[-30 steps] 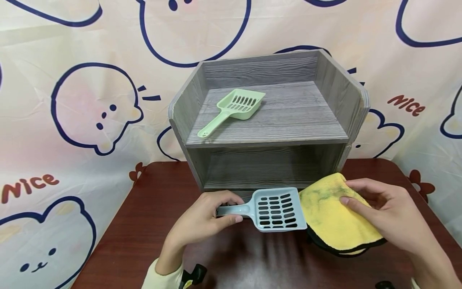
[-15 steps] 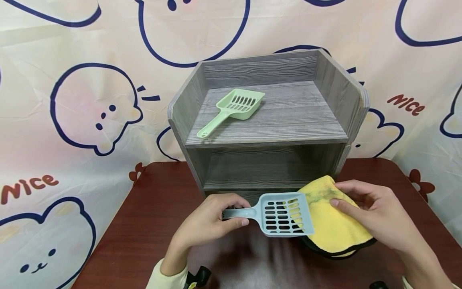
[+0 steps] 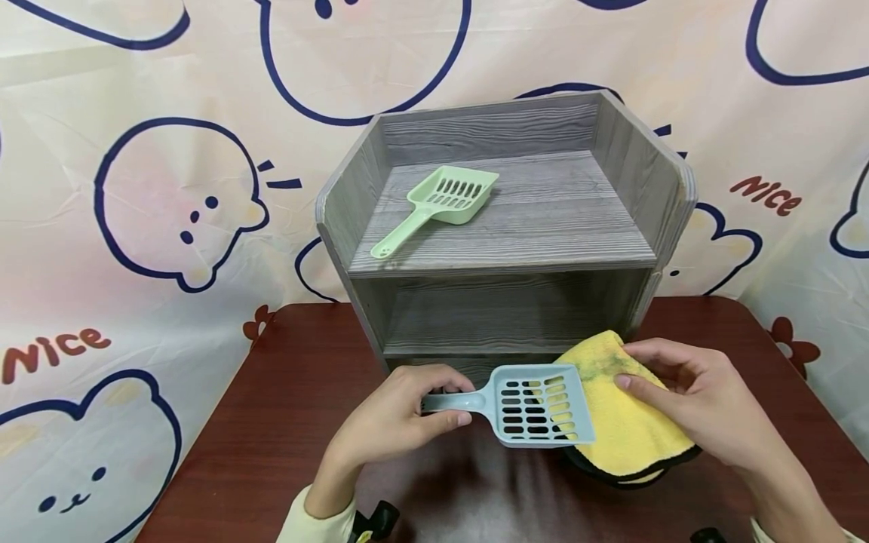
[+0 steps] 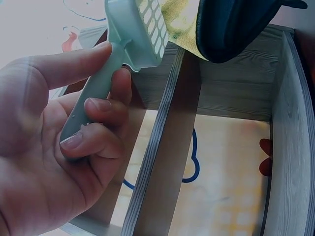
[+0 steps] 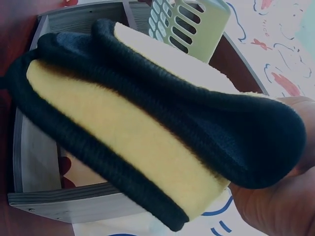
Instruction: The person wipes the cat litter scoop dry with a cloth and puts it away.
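Observation:
My left hand [image 3: 400,415] grips the handle of a pale blue slotted litter scoop [image 3: 505,377], its basket pointing right above the table. In the left wrist view the fingers curl round the scoop's handle [image 4: 96,93]. My right hand [image 3: 706,400] pinches a folded yellow cloth [image 3: 631,415] with dark edging and a grey-green smudge near its top. The scoop's right side overlaps the cloth in the head view, and yellow shows through some slots; whether they touch I cannot tell. The cloth's layered folds [image 5: 123,123] hide most of the right fingers in the right wrist view.
A grey wood-grain shelf unit [image 3: 502,264] stands on the dark red-brown table [image 3: 285,422], just behind the hands. On its upper shelf lies a light green litter scoop [image 3: 414,220], handle toward the front left. A curtain printed with cartoon bears [image 3: 204,219] hangs behind.
The blue scoop has moved slightly right and down with my left hand. My right hand has brought the cloth leftward, so the two now overlap in view. The green scoop stays put.

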Tool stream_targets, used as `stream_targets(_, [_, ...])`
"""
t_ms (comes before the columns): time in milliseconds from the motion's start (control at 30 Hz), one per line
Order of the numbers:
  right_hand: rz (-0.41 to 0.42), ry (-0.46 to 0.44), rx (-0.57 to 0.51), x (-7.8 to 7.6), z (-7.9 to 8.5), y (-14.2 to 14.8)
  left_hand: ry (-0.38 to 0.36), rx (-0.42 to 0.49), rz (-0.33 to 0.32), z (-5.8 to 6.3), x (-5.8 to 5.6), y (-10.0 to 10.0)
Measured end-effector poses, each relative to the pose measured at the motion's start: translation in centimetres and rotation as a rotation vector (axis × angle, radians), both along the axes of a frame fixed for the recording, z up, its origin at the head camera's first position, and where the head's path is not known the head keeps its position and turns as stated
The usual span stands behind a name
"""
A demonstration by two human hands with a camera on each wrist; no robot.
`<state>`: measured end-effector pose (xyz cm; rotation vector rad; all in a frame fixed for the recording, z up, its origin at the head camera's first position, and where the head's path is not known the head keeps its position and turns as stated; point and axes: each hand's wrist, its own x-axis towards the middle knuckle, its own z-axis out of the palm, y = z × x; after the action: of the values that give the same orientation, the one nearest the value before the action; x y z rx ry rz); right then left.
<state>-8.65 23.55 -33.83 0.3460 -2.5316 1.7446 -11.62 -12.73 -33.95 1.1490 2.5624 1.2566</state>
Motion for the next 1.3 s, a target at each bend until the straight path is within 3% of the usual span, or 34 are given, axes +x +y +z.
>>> stream_targets(400, [0.023,-0.039,-0.033,-0.05,0.05,-0.05,0.020,0.013,0.006,0.12,-0.12,-0.38])
stream_targets(733, [0.128,-0.058,-0.136,-0.41,-0.27,-0.40,0.030,0.018,0.014,0.02,-0.28,-0.20])
stream_targets(1300, [0.146,-0.065,-0.208,-0.70,-0.67,-0.77,0.006,0.040,0.026,-0.22,-0.48,-0.03])
